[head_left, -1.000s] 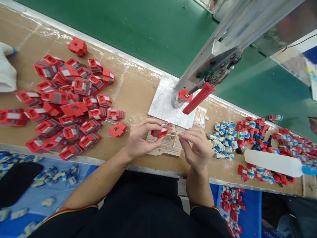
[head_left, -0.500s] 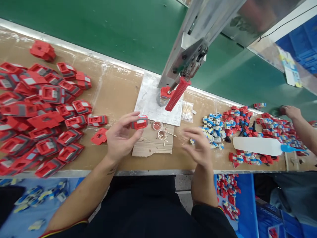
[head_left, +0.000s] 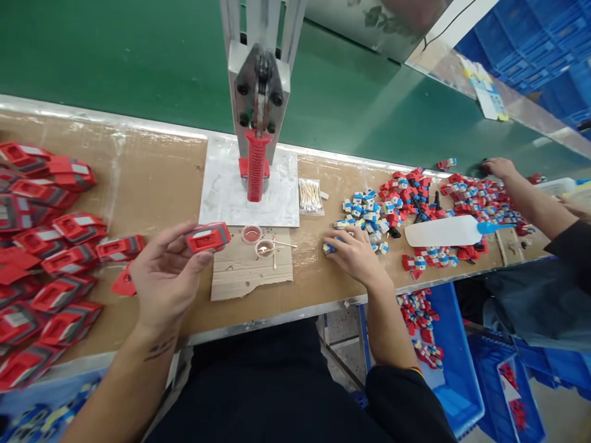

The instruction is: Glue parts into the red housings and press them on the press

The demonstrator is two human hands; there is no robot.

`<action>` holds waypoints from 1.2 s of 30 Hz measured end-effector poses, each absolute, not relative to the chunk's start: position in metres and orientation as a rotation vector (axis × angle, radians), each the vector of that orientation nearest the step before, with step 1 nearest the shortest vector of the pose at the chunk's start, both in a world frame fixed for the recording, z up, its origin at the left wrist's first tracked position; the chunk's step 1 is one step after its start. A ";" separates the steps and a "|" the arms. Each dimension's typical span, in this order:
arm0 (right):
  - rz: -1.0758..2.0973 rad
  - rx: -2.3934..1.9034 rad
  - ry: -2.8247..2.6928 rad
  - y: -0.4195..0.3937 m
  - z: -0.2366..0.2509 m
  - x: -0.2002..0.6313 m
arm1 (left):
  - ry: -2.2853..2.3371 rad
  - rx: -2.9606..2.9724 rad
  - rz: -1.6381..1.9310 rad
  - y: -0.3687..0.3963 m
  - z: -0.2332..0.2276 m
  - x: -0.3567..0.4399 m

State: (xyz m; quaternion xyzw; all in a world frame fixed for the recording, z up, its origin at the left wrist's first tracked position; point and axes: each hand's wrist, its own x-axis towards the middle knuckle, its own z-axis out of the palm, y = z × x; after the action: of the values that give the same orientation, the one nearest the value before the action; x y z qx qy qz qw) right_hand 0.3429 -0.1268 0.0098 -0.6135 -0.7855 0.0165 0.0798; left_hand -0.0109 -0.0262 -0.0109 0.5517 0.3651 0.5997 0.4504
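My left hand [head_left: 168,274] pinches a red and grey plastic shell [head_left: 209,237] between thumb and fingers, held above the bench left of a piece of cardboard [head_left: 249,280]. My right hand [head_left: 353,253] is lowered to the bench, its curled fingers on a small blue-and-white plastic part [head_left: 328,248] that they partly cover. Just beyond it lies a pile of similar blue-and-white parts [head_left: 364,212]. On the cardboard are two small round cups, one with reddish contents [head_left: 252,234] and one with brownish contents [head_left: 265,248], and cotton swabs [head_left: 275,253].
A hand press with a red handle [head_left: 257,166] stands on a white plate [head_left: 221,184]. Red shells [head_left: 69,258] are heaped left. A bag of cotton swabs [head_left: 310,195], a white squeeze bottle [head_left: 443,231] and red assemblies lie right. A co-worker's hand [head_left: 498,167] reaches in at far right.
My right hand has gone down onto a blue-and-white part by the pile. My left hand still holds the red shell. The whole view has turned and shifted toward the right.
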 end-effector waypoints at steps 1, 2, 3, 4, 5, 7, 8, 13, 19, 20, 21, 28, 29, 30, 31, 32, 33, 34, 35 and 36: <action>0.083 -1.811 -2.363 -0.125 0.011 0.342 | 0.907 1.365 1.489 -0.030 -0.008 -0.012; 0.115 -1.769 -2.348 -0.125 0.013 0.341 | 0.915 1.364 1.480 -0.036 -0.004 -0.013; 0.147 -1.717 -2.288 -0.126 0.014 0.339 | 0.920 1.360 1.464 -0.042 -0.001 -0.013; 0.183 -1.659 -2.176 -0.129 0.014 0.335 | 0.924 1.353 1.435 -0.049 0.002 -0.013; 0.224 -1.591 -2.021 -0.133 0.014 0.329 | 0.928 1.341 1.393 -0.056 0.005 -0.011; 0.344 -1.421 -1.654 -0.142 0.011 0.308 | 0.908 1.315 1.325 -0.071 0.011 -0.004; 0.422 -1.328 -1.482 -0.147 0.009 0.295 | 0.891 1.302 1.306 -0.077 0.014 0.001; 0.822 -1.113 -0.913 -0.153 0.007 0.232 | 0.823 1.163 1.237 -0.093 0.026 0.029; 0.917 -1.202 -0.871 -0.148 0.022 0.212 | 0.747 1.024 1.140 -0.095 0.027 0.028; 0.879 -1.238 -0.925 -0.148 0.024 0.210 | 0.731 1.015 1.137 -0.095 0.026 0.025; 0.827 -1.279 -0.998 -0.149 0.026 0.208 | 0.711 1.009 1.139 -0.096 0.024 0.022; 0.344 -1.433 -1.496 -0.142 0.033 0.180 | 0.640 1.050 1.215 -0.100 0.014 0.014; 0.302 -1.436 -1.527 -0.140 0.034 0.176 | 0.643 1.076 1.235 -0.100 0.013 0.015; 0.268 -1.437 -1.552 -0.138 0.035 0.172 | 0.651 1.109 1.254 -0.101 0.011 0.015; 0.242 -1.441 -1.572 -0.137 0.035 0.169 | 0.663 1.150 1.270 -0.102 0.008 0.015; 0.220 -1.445 -1.586 -0.135 0.035 0.166 | 0.681 1.199 1.286 -0.103 0.006 0.015; 0.204 -1.450 -1.599 -0.134 0.035 0.165 | 0.702 1.255 1.304 -0.104 0.003 0.014; 0.191 -1.454 -1.613 -0.134 0.035 0.164 | 0.728 1.318 1.322 -0.106 0.000 0.013; 0.183 -1.454 -1.627 -0.134 0.034 0.164 | 0.757 1.383 1.339 -0.107 -0.002 0.012; 0.176 -1.451 -1.641 -0.133 0.033 0.164 | 0.790 1.443 1.354 -0.108 -0.003 0.012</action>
State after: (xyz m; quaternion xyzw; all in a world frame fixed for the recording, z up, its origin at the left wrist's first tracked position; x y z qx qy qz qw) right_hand 0.1645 -0.1332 0.0333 -0.5882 -0.6651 0.0712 0.4544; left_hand 0.0115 -0.1077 -0.0034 0.5925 0.3243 0.5559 0.4845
